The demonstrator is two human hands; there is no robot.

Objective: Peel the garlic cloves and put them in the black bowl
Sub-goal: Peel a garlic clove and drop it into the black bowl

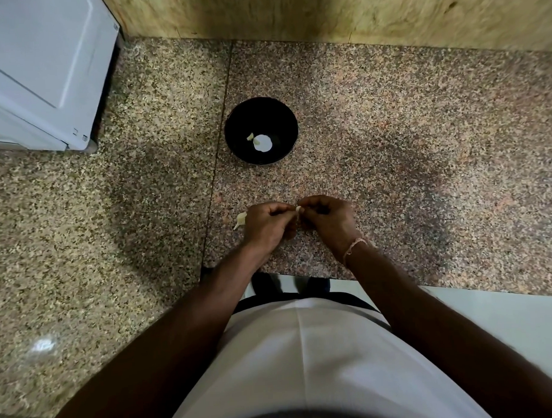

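The counter (pixel 390 126), speckled granite, ran wall to wall w/ a white appliance (pixel 41 67) parked at its far left corner. The person stood tight against the near edge, both forearms reaching out over the stone.

The bowl (pixel 261 130) sat well beyond the hands, roughly straight ahead. Inside it lay a peeled clove (pixel 250 137) next to a bright white round patch, prob. a glare spot or a second piece; I couldn't tell which.

The left hand (pixel 266 223) and right hand (pixel 326 218) were drawn together just above the counter, fingers of both curled, fingertips meeting on a small pale clove in hand (pixel 298 209). Both looked clamped on it, though most of it was hidden btwn the fingers.

A spare clove (pixel 240 220) lay on the stone just beside the left hand's outer edge.

To my eye the peel was mid-way. Best approach: one hand steadies the clove near its root end while the other's nail lifts the papery skin at the tip and strips it lengthwise. Light pinch only, since a bare clove is slick and could squirt out. Keep hands low so a dropped clove stays on the counter.
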